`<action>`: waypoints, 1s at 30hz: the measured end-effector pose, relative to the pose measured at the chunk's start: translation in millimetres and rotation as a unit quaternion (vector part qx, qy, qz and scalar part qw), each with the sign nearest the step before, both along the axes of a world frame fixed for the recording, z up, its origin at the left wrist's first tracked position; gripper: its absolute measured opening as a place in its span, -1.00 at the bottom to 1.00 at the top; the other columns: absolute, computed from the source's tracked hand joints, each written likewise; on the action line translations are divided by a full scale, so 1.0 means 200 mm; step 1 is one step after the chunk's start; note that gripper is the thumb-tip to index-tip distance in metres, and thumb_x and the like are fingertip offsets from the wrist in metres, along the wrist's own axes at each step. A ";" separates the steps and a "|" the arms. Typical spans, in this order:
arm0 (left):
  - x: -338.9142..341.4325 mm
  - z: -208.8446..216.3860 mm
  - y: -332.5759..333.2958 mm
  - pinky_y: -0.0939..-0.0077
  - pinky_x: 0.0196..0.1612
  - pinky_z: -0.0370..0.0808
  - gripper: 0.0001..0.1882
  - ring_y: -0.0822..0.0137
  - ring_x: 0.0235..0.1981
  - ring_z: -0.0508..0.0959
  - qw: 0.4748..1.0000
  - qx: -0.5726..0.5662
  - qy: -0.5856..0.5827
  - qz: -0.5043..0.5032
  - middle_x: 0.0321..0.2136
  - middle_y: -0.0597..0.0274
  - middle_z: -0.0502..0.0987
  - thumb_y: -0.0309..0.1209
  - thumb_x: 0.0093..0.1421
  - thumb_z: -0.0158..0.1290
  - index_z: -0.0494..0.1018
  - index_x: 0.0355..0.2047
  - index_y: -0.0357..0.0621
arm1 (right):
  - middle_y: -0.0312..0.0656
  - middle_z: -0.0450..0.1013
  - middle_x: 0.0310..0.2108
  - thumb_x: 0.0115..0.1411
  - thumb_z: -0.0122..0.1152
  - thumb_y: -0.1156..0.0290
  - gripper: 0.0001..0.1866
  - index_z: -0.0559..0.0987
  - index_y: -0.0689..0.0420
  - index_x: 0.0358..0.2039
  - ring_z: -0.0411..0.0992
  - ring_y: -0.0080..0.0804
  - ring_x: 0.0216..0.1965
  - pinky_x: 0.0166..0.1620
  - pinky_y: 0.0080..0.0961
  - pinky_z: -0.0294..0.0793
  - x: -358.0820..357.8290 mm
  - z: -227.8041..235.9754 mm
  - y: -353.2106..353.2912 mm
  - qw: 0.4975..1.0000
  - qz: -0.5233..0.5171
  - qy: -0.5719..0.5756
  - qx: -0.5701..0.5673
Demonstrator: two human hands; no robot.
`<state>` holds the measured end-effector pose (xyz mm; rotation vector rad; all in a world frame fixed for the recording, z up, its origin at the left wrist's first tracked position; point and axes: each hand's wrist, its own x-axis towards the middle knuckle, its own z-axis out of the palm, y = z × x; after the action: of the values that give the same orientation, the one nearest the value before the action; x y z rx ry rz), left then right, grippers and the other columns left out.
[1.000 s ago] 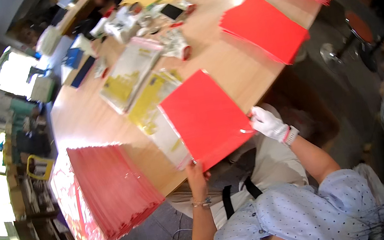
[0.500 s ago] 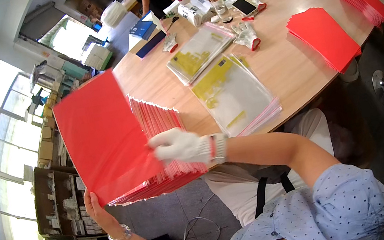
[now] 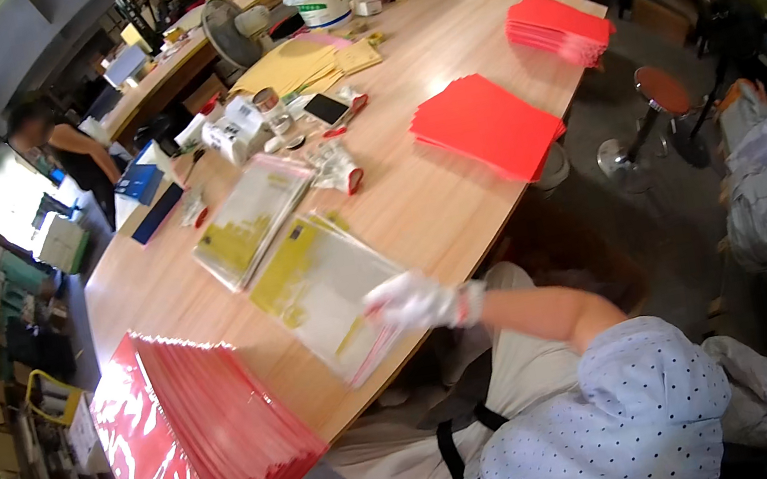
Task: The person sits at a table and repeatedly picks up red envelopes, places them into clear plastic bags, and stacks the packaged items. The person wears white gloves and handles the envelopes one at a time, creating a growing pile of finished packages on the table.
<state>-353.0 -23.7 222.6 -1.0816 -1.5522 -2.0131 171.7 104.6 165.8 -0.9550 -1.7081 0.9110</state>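
My right hand, in a white knitted glove, hovers over or touches the near right part of a pile of clear plastic bags with yellow print and a pink edge. Motion smears its fingers, so I cannot tell how they are set. Beside that pile lies a second stack of clear bags. At the table's left end rises a tall, slanting stack of red sheets in clear sleeves, its top shiny. My left hand is out of the picture.
Fanned red sheets and another red stack lie toward the right edge of the wooden table. Farther back are loose gloves, a phone, a glass jar, yellow envelopes and a white bucket. A round stool stands right.
My view has swung right. The red sheet that both hands held up is no longer raised. My right hand has moved from it to the clear bags; my left hand has left the view.
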 end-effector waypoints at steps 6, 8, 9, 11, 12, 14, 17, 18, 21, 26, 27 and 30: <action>0.46 -0.88 -0.22 0.34 -0.14 0.42 -0.70 0.25 -0.25 0.52 0.901 -0.379 0.018 -0.213 -0.30 0.11 0.50 -0.35 0.18 -0.06 0.41 -0.16 -0.32 | -0.08 0.39 -0.14 -0.12 0.15 0.39 -0.62 0.44 0.14 -0.21 0.36 -0.15 -0.10 -0.06 -0.35 0.39 1.22 0.01 -0.22 0.736 -0.355 -0.549 0.177; 0.61 -0.92 -0.14 0.35 -0.16 0.43 -0.73 0.26 -0.29 0.53 0.827 -0.429 0.101 -0.350 -0.36 0.13 0.53 -0.37 0.18 -0.04 0.43 -0.19 -0.31 | -0.05 0.39 -0.09 -0.15 0.18 0.39 -0.55 0.45 0.16 -0.16 0.35 -0.17 -0.03 -0.02 -0.37 0.37 1.50 -0.12 -0.34 0.800 -0.331 -0.498 0.047; 0.71 -0.87 -0.09 0.35 -0.17 0.44 -0.74 0.27 -0.31 0.54 0.800 -0.425 0.136 -0.402 -0.39 0.13 0.54 -0.38 0.18 -0.04 0.43 -0.20 -0.31 | -0.04 0.43 -0.13 -0.13 0.23 0.36 -0.56 0.46 0.19 -0.17 0.38 -0.17 -0.06 -0.03 -0.38 0.39 1.57 -0.11 -0.34 0.819 -0.301 -0.486 0.048; 1.08 -0.57 0.03 0.55 -0.32 0.49 -0.70 0.28 -0.24 0.54 0.752 -0.405 0.159 -0.495 -0.29 0.03 0.50 -0.48 0.19 -0.07 0.32 -0.06 -0.31 | -0.06 0.47 -0.20 -0.09 0.25 0.34 -0.59 0.47 0.22 -0.20 0.42 -0.15 -0.12 -0.06 -0.40 0.41 1.60 -0.04 -0.26 0.863 -0.278 -0.422 0.004; 1.17 -0.53 0.11 0.55 -0.28 0.48 -0.71 0.32 -0.28 0.54 0.734 -0.416 0.179 -0.506 -0.35 0.05 0.52 -0.55 0.14 -0.03 0.34 -0.09 -0.32 | -0.08 0.49 -0.24 -0.08 0.25 0.32 -0.61 0.48 0.23 -0.22 0.44 -0.15 -0.16 -0.08 -0.40 0.42 1.62 -0.03 -0.23 0.883 -0.267 -0.386 -0.023; 1.38 -0.47 0.27 0.48 -0.26 0.47 -0.75 0.30 -0.35 0.55 0.722 -0.426 0.164 -0.520 -0.43 0.09 0.54 -0.54 0.10 0.04 0.40 -0.17 -0.28 | -0.11 0.51 -0.39 -0.01 0.22 0.32 -0.77 0.52 0.18 -0.37 0.47 -0.12 -0.31 -0.24 -0.35 0.45 1.62 0.00 -0.21 0.887 -0.265 -0.378 -0.022; 1.54 -0.47 0.58 0.28 -0.22 0.46 -0.69 0.15 -0.28 0.52 0.751 -0.253 0.499 -0.350 -0.34 0.06 0.52 -0.35 0.10 0.05 0.43 -0.16 -0.22 | -0.14 0.49 -0.43 0.07 0.09 0.36 -0.88 0.52 0.10 -0.44 0.46 -0.16 -0.34 -0.30 -0.32 0.44 1.53 0.02 -0.22 0.854 -0.317 -0.398 0.107; 1.61 -0.51 0.68 0.22 -0.20 0.44 -0.69 0.11 -0.27 0.50 0.757 -0.284 0.497 -0.315 -0.33 0.04 0.51 -0.31 0.07 0.05 0.44 -0.20 -0.21 | -0.15 0.48 -0.43 0.03 0.10 0.36 -0.89 0.53 0.09 -0.44 0.45 -0.19 -0.35 -0.32 -0.34 0.44 1.50 0.00 -0.27 0.840 -0.314 -0.423 0.129; 1.66 -0.65 0.87 0.16 -0.19 0.42 -0.74 0.03 -0.29 0.48 0.704 -0.428 0.468 -0.320 -0.37 0.00 0.49 -0.27 0.02 0.04 0.45 -0.34 -0.19 | -0.20 0.46 -0.39 -0.11 0.23 0.34 -0.79 0.50 0.12 -0.43 0.43 -0.22 -0.29 -0.25 -0.33 0.44 1.32 0.00 -0.45 0.816 -0.245 -0.499 0.159; 1.71 -0.54 0.92 0.20 -0.26 0.38 -0.82 0.04 -0.33 0.44 0.646 -0.487 0.472 -0.351 -0.44 -0.03 0.46 -0.30 -0.04 0.03 0.44 -0.53 -0.16 | -0.20 0.43 -0.28 0.10 0.19 0.42 -0.79 0.46 0.19 -0.25 0.42 -0.37 -0.19 -0.12 -0.51 0.43 1.43 -0.47 -0.62 0.809 -0.578 0.057 0.093; 1.70 -0.58 0.95 0.20 -0.27 0.38 -0.82 0.05 -0.34 0.44 0.646 -0.456 0.480 -0.380 -0.45 -0.02 0.46 -0.29 -0.05 0.04 0.44 -0.55 -0.15 | -0.24 0.40 -0.25 0.20 0.09 0.28 -0.73 0.42 0.16 -0.16 0.40 -0.41 -0.16 -0.11 -0.52 0.41 1.67 -0.67 -0.69 0.781 -0.592 0.197 -0.003; 1.64 -0.58 0.91 0.19 -0.25 0.38 -0.82 0.07 -0.33 0.45 0.631 -0.470 0.504 -0.357 -0.46 -0.01 0.46 -0.29 -0.05 0.04 0.45 -0.58 -0.14 | -0.44 0.26 -0.59 0.23 -0.02 0.17 -0.81 0.43 -0.02 -0.27 0.18 -0.70 -0.63 -0.54 -0.73 0.16 1.32 -0.07 -0.48 0.626 -0.495 0.536 -0.276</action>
<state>-24.7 159.2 107.0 -2.8637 -1.4590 -0.2109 435.1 8.0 152.2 -1.1377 0.2461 0.8776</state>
